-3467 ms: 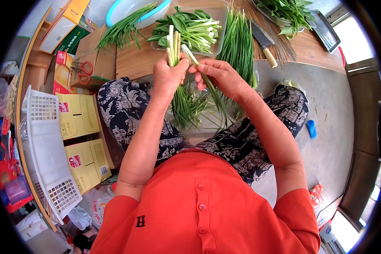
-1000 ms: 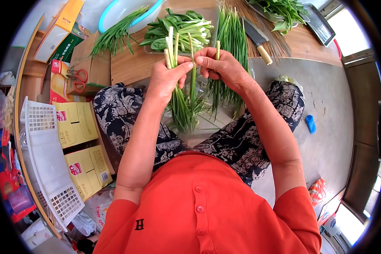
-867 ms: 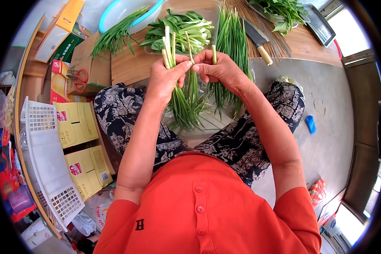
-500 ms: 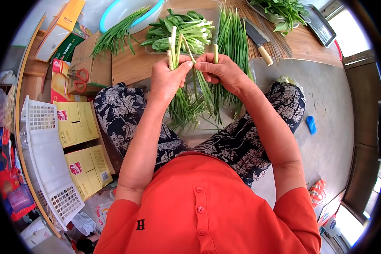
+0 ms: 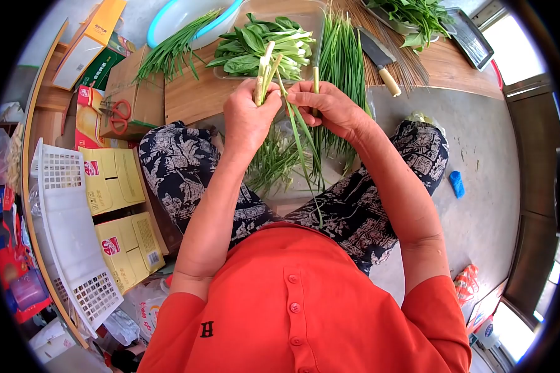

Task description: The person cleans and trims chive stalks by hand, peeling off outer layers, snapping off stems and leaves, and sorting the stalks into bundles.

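Note:
My left hand (image 5: 246, 113) is closed around a small bunch of garlic chives (image 5: 265, 73), pale stem ends pointing up. Close beside it, my right hand (image 5: 327, 107) also grips chives, one pale end (image 5: 316, 79) rising above the fingers and green leaves hanging below. Between the two sets of fingertips a single chive stalk slants, its long leaf reaching down toward my lap. Loose chive leaves (image 5: 272, 158) lie below the hands, between my knees. A long bundle of chives (image 5: 342, 59) lies just behind my right hand.
A clear tray of leafy greens (image 5: 264, 46) stands behind the hands. A knife (image 5: 378, 57) with a wooden handle lies to the right. At left are a blue-rimmed basin (image 5: 162, 23), red-handled scissors (image 5: 119, 117), yellow boxes (image 5: 115, 181) and a white plastic basket (image 5: 68, 214).
The stems in my left hand have tilted to the right. The stalk between the fingertips now hangs lower, its leaf reaching further toward my lap.

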The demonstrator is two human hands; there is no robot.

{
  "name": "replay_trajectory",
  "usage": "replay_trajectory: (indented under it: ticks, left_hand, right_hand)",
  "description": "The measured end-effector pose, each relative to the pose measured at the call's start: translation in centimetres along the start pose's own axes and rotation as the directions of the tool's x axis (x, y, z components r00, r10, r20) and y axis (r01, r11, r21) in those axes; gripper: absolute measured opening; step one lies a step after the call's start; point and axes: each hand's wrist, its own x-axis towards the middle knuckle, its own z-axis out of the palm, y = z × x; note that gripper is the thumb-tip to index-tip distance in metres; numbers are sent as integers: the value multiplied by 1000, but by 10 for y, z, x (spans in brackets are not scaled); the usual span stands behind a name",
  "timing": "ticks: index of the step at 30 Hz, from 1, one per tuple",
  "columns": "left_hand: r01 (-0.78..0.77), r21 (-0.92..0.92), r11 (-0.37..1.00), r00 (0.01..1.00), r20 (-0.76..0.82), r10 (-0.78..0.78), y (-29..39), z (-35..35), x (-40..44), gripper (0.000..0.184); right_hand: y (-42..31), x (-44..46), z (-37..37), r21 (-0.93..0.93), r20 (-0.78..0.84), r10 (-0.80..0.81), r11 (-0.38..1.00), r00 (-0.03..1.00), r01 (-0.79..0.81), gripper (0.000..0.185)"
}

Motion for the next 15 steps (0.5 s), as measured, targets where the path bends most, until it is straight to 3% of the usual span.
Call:
replay_trajectory:
  ticks: [3, 11, 14, 15]
  left_hand:
    - [-53, 85, 995, 997, -50, 57, 2, -2, 1, 13]
    - [124, 154, 980, 977, -193, -93, -36, -39, 14, 14]
    - [170, 286, 943, 981, -135, -136, -46, -52, 15, 14]
    - [236, 231, 944, 970, 9, -244, -40, -53, 12, 16]
  right_hand:
    - [-1, -2, 2, 24, 30, 12, 1000, 999, -12, 16]
    - [-11, -9, -1, 74, 139, 0, 997, 990, -11, 16]
    - [-11, -9, -1, 85, 163, 8, 996, 987, -22, 14]
    - [-9, -7, 0, 8, 113, -2, 1000, 994, 1, 14]
